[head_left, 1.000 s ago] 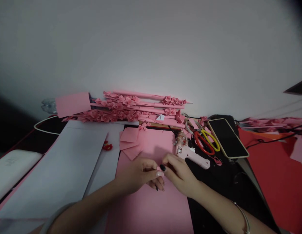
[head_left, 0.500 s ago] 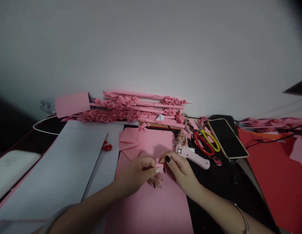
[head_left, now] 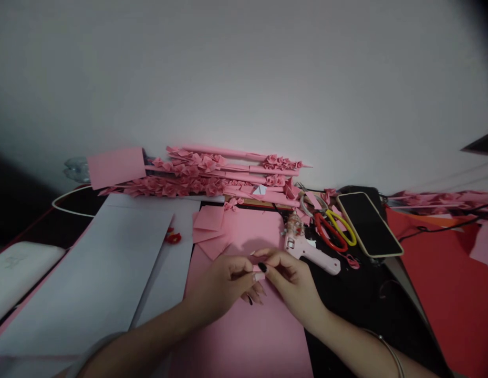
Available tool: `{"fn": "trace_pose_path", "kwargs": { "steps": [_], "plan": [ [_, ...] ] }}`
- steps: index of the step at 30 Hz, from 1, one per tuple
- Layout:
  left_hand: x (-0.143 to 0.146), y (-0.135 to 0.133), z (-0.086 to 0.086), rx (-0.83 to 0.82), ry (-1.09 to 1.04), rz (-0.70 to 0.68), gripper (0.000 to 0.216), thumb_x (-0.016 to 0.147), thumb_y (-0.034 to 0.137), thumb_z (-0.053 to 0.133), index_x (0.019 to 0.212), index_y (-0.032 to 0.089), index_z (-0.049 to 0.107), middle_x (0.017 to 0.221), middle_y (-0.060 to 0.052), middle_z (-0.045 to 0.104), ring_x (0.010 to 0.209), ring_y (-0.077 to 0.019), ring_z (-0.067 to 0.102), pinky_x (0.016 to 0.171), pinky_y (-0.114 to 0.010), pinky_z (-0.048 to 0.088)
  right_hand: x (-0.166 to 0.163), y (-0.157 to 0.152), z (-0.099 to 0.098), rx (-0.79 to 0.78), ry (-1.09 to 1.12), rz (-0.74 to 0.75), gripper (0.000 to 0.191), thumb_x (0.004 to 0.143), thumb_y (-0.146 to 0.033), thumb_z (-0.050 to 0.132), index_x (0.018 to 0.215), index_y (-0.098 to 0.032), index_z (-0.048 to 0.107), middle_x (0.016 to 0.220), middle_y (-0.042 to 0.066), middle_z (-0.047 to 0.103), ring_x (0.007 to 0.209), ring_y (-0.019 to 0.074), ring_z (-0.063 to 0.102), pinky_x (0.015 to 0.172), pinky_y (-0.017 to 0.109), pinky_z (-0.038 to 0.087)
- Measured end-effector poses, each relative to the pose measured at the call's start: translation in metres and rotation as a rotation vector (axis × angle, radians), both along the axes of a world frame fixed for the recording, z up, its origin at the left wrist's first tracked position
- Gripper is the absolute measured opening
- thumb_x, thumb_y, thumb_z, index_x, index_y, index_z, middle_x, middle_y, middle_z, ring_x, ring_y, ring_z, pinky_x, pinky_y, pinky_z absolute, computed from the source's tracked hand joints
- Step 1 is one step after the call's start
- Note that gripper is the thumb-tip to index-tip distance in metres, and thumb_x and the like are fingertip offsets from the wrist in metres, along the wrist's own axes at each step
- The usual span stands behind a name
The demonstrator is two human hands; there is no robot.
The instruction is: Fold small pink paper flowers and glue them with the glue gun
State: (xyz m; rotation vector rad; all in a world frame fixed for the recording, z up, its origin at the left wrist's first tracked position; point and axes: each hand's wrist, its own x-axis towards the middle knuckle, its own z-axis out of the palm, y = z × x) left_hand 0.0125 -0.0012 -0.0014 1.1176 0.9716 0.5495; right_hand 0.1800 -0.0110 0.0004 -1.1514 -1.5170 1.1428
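Observation:
A small folded piece of pink paper (head_left: pixel 260 275) is pinched between both hands, mostly covered by the fingers. My left hand (head_left: pixel 224 286) grips its left side between thumb and forefinger, other fingers curled beneath. My right hand (head_left: pixel 293 281) presses the thumb, with its black nail, on the paper's upper right part. Both hands are above a large pink paper sheet (head_left: pixel 244 341). Just beyond them lie several small pink paper squares (head_left: pixel 209 218). Right of the hands rests a pale pink glue gun (head_left: pixel 314 256).
Pink paper flower stems (head_left: pixel 204 170) are stacked along the wall. Red- and yellow-handled scissors (head_left: pixel 330 236) lie beside a phone (head_left: pixel 370 224). White sheets (head_left: pixel 90 273) and a white device (head_left: pixel 23 275) are at left, red paper (head_left: pixel 444 273) at right.
My right thumb and fingers have closed in over the paper, covering more of it. The left hand keeps its pinch, shifted very slightly.

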Motion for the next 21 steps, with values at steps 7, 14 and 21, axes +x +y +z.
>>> {"fn": "trace_pose_path", "kwargs": {
  "steps": [7, 14, 21],
  "plan": [
    [-0.0015, 0.0024, 0.0062, 0.020, 0.041, 0.094, 0.027, 0.085, 0.035, 0.056, 0.068, 0.014, 0.061, 0.068, -0.006, 0.074, 0.062, -0.0167, 0.070, 0.058, -0.026, 0.054, 0.0059, -0.0030, 0.0021, 0.084, -0.031, 0.094, 0.031, 0.097, -0.033, 0.043, 0.098, -0.021, 0.072, 0.112, 0.010, 0.070, 0.107, 0.0243, 0.064, 0.093, 0.041, 0.050],
    [-0.0006, 0.0034, 0.0050, -0.007, 0.058, 0.140, 0.029, 0.084, 0.038, 0.057, 0.069, 0.014, 0.060, 0.072, -0.008, 0.074, 0.064, -0.0180, 0.070, 0.057, -0.026, 0.054, 0.0077, -0.0053, 0.0032, 0.297, -0.231, 0.154, 0.030, 0.096, -0.023, 0.043, 0.118, -0.020, 0.064, 0.123, 0.012, 0.065, 0.116, 0.0241, 0.060, 0.095, 0.043, 0.049],
    [-0.0038, 0.0020, -0.0004, 0.052, 0.067, 0.089, 0.023, 0.084, 0.034, 0.056, 0.073, 0.015, 0.062, 0.072, -0.005, 0.071, 0.070, -0.0182, 0.070, 0.062, -0.026, 0.055, 0.0093, -0.0084, 0.0005, 0.421, -0.368, 0.183, 0.038, 0.093, -0.017, 0.047, 0.130, -0.021, 0.054, 0.131, 0.014, 0.059, 0.122, 0.0253, 0.055, 0.098, 0.047, 0.048]
  ]
}}
